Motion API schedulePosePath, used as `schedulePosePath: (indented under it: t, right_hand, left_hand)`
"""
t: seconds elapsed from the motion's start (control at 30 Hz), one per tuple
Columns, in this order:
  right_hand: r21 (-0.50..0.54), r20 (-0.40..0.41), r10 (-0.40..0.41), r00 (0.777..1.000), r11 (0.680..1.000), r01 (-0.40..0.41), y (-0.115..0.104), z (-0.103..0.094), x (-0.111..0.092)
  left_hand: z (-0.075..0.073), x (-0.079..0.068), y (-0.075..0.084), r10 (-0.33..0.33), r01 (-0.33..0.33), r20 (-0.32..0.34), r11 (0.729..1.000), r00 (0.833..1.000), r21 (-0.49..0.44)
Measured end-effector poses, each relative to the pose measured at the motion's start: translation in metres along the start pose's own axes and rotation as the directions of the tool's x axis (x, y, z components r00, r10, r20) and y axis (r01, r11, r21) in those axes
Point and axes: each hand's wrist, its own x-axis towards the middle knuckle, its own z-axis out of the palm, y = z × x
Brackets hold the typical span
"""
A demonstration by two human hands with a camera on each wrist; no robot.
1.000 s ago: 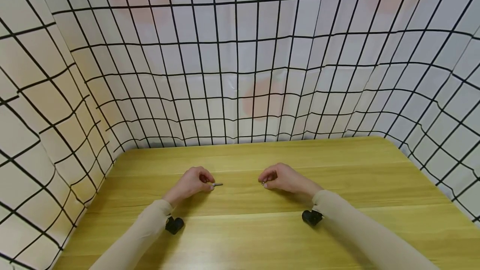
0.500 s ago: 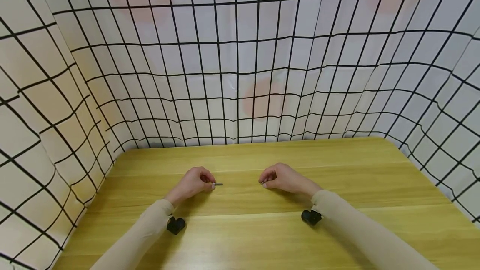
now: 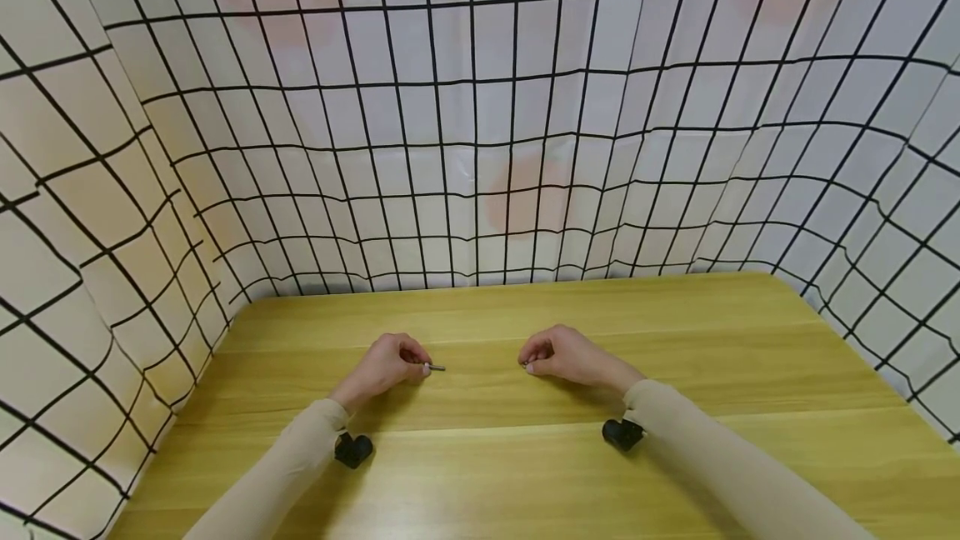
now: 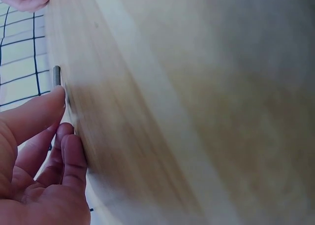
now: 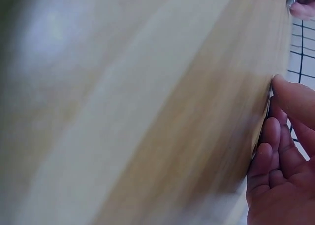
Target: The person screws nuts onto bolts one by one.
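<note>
In the head view my left hand (image 3: 388, 363) pinches a slim metal bolt (image 3: 437, 368) between thumb and fingers, its shaft pointing right. The left wrist view shows the bolt's threaded end (image 4: 57, 77) sticking out past the thumb; its other end is hidden in the grip. To the right, my right hand (image 3: 566, 357) pinches a small silvery nut (image 3: 526, 366) at its fingertips, mostly covered by the thumb. Both hands are low over the wooden table, facing each other with a gap between them.
The wooden table (image 3: 480, 473) has rounded far corners. White cloth (image 3: 480, 107) with a black grid pattern hangs behind it and along both sides. A black wrist camera (image 3: 352, 450) sits under the left sleeve, another camera (image 3: 622, 435) under the right.
Both hands stay almost in place, each keeping its grip. The bolt has tilted slightly, its free end now a little lower in the head view.
</note>
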Motion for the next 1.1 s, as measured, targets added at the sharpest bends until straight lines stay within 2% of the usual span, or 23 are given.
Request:
schedulePosePath:
  t: [0.53,0.73,0.87,1.0,1.1]
  right_hand:
    - [0.069,0.007,-0.002,1.000,0.998,0.002,-0.006,0.000,-0.003]
    - [0.078,0.004,-0.005,1.000,0.997,0.005,-0.006,0.001,-0.003]
    - [0.070,0.005,-0.013,1.000,0.997,0.013,-0.006,0.000,-0.004]
    - [0.065,0.002,-0.017,1.000,0.998,0.017,-0.006,-0.001,-0.004]
    - [0.065,0.000,-0.006,1.000,0.998,0.006,-0.005,-0.001,-0.004]
  left_hand:
    - [-0.001,-0.001,0.003,-0.049,0.048,-0.043,0.999,0.998,-0.023]
    - [-0.003,-0.002,0.006,-0.068,0.061,-0.080,0.994,0.994,-0.088]
    - [-0.008,0.000,0.011,-0.050,0.038,-0.116,0.994,0.992,-0.105]
    - [-0.013,0.003,0.017,-0.002,-0.007,-0.153,0.998,0.988,-0.056]
    - [-0.016,0.002,0.023,0.006,-0.014,-0.166,0.999,0.986,-0.045]
